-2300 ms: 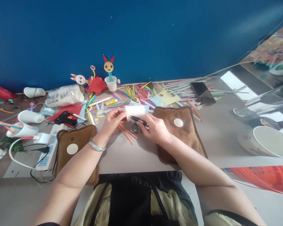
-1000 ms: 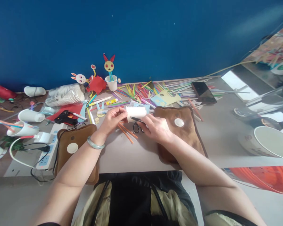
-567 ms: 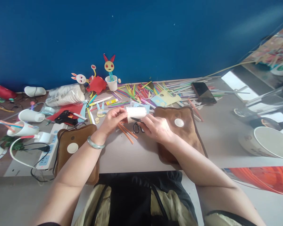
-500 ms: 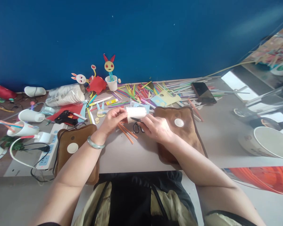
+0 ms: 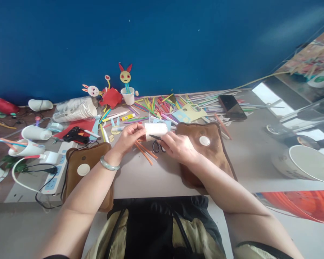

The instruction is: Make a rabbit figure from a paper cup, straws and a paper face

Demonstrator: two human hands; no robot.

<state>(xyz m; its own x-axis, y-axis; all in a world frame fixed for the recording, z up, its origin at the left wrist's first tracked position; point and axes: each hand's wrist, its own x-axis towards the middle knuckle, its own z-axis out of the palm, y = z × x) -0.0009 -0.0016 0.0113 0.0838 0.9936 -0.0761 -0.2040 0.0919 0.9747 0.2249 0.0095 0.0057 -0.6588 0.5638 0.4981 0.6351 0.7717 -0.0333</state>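
A white paper cup (image 5: 158, 128) lies on its side between my hands. My left hand (image 5: 131, 136) is closed at the cup's left end, thumb and fingers pinching its edge. My right hand (image 5: 179, 145) is closed round a slim dark pointed tool (image 5: 154, 137), likely a pen, whose tip points left against the cup's near side. Below it, the black handle loops of scissors (image 5: 156, 146) show; the rest of them is hidden. Several orange strips (image 5: 145, 153) lie on the table just under the cup.
Brown hot-water bags (image 5: 213, 154) lie at both sides. Coloured sticks (image 5: 162, 104) and paper cover the back, with a phone (image 5: 232, 107) at right. At left are a glue gun (image 5: 75, 135), a power strip (image 5: 55, 169) and stacked cups (image 5: 78, 111). A white bucket (image 5: 299, 162) stands far right.
Both hands keep their place on the cup and the dark tool. The view shifts very slightly; nothing else visibly moves.
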